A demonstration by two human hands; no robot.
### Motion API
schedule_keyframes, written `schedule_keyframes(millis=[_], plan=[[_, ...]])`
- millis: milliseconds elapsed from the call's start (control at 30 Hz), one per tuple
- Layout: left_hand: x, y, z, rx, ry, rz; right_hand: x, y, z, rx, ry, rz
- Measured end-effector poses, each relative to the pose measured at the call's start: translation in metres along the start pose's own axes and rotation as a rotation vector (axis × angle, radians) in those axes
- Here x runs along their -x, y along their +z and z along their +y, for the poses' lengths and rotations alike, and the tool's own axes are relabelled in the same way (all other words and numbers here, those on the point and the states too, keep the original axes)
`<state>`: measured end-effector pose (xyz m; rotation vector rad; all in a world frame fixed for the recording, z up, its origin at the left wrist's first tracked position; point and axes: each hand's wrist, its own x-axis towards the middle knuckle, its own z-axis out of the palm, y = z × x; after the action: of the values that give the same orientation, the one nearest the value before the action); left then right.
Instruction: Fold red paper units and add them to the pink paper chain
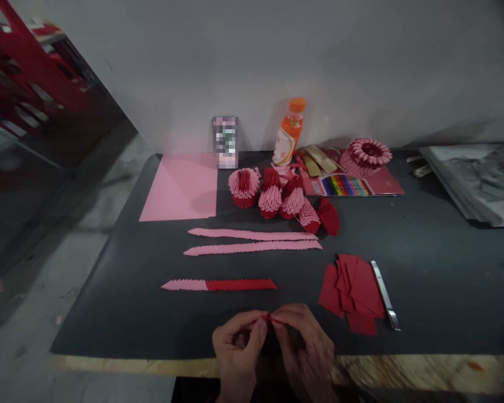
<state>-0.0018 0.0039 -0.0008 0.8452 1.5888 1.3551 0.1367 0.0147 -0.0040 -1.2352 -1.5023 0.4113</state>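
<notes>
Near the front edge of the table, my left hand (240, 338) and my right hand (304, 338) pinch a small folded piece of red paper (271, 318) between thumbs and fingertips. Most of the paper is hidden by the fingers. Just beyond lies a zigzag-edged paper strip (218, 285), pink on its left part and red on its right. To the right of my hands is a loose pile of red paper rectangles (359, 285), with a slim silver cutter knife (385, 295) alongside. Two all-pink folded strips (252, 246) lie parallel farther back.
Several pink and red folded-paper pieces (270, 193) stand mid-table. Behind are pink sheets (180, 187), a phone (225, 143) against the wall, an orange drink bottle (289, 133), a colour-striped paper pack (384, 184) and a round paper basket (366, 157). A plastic-covered stack (474, 179) sits right.
</notes>
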Motion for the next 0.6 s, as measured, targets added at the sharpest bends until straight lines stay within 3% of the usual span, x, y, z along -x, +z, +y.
schedule_keyframes(millis=[233,367,533,600], plan=[[0.008,-0.002,-0.007,-0.047,0.015,0.019,-0.003,-0.008,-0.005,0.008,-0.061,-0.039],[0.006,-0.004,-0.011,-0.059,-0.01,0.007,0.0,-0.019,0.002,0.038,-0.175,-0.091],[0.003,-0.009,-0.001,-0.026,-0.094,-0.09,0.007,-0.032,0.012,0.161,-0.349,-0.163],[0.006,-0.01,0.003,0.009,-0.134,-0.069,0.013,-0.035,0.017,0.211,-0.379,-0.188]])
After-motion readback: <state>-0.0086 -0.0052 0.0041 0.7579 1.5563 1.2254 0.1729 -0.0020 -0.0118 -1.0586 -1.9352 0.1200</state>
